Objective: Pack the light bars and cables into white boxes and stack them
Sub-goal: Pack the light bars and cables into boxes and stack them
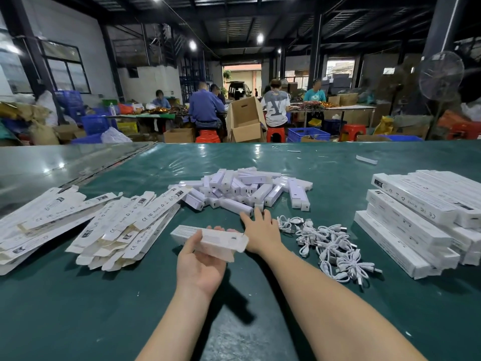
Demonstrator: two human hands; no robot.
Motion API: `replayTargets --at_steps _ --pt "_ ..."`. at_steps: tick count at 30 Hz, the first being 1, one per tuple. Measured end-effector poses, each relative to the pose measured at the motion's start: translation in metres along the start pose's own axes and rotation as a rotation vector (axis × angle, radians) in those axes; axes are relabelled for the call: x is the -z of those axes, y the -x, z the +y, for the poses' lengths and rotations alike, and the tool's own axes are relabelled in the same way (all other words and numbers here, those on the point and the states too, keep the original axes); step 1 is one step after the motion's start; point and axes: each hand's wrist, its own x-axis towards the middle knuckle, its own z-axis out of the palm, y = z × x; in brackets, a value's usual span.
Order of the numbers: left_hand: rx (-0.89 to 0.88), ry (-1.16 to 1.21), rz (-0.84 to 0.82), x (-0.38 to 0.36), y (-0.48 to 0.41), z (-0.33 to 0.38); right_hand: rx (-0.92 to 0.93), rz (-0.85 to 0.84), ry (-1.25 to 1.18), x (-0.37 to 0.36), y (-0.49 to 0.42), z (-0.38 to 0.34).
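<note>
**Reaching for a light bar**

The left hand is palm up, near the middle of the green tabletop. Its thumb and fingers hold one white box, which lies sideways. Just to its right, the right hand is flat with its fingers spread, and it holds nothing. Its fingertips are at the near edge of the pile of light bars. I cannot tell if they touch one.

I think this is the filling step. Next, the right hand needs to pinch one bar and slide it into the box. The cables lie right of that hand. On the left lie flat boxes. On the right, packed boxes are stacked.
</note>
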Motion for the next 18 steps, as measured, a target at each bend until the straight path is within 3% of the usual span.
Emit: replayTargets --at_steps 3,8,12,18 --pt "0.018 -0.008 -0.031 0.003 -0.003 0.001 0.009 0.029 -0.054 0.001 -0.001 0.0" --pt "0.022 0.009 -0.049 0.006 -0.007 -0.003 0.054 0.405 -0.431 0.005 0.013 0.005" --pt "-0.009 0.002 -0.018 0.004 -0.009 -0.003 -0.093 0.693 -0.788 0.007 0.034 0.004" --pt "-0.103 -0.193 0.06 0.005 -0.018 -0.008 -0.123 0.876 -1.05 0.014 0.056 0.016"
